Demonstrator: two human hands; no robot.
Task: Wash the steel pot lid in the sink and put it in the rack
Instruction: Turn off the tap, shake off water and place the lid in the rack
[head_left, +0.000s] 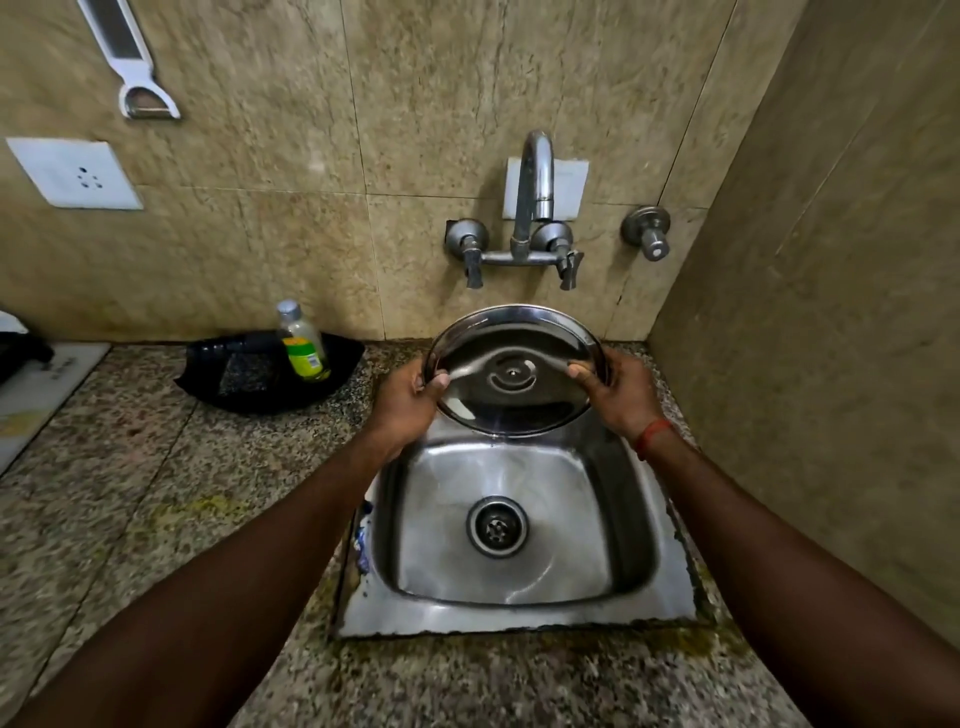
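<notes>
So my fingers (435, 383) are wrapped round the rim of the steel lid (514, 374) on both sides. My left hand (405, 400) has it at about 8 o'clock and my right hand (618, 392) at 3 o'clock, thumbs on the face pointing at me. The lid's up in the air, tilted with its hollow side toward me, over the 12 o'clock end of the sink (519, 618) and right under the tap (535, 192). There's a red thread (652, 434) on my right wrist. Out at 9 o'clock from the lid, a clear bottle (304, 343) with a green label stands in a black tray (244, 384) on the speckled tabletop (156, 493). Way up at 11 o'clock, a white peeler (135, 62) hangs on the wall above a socket (75, 174).
</notes>
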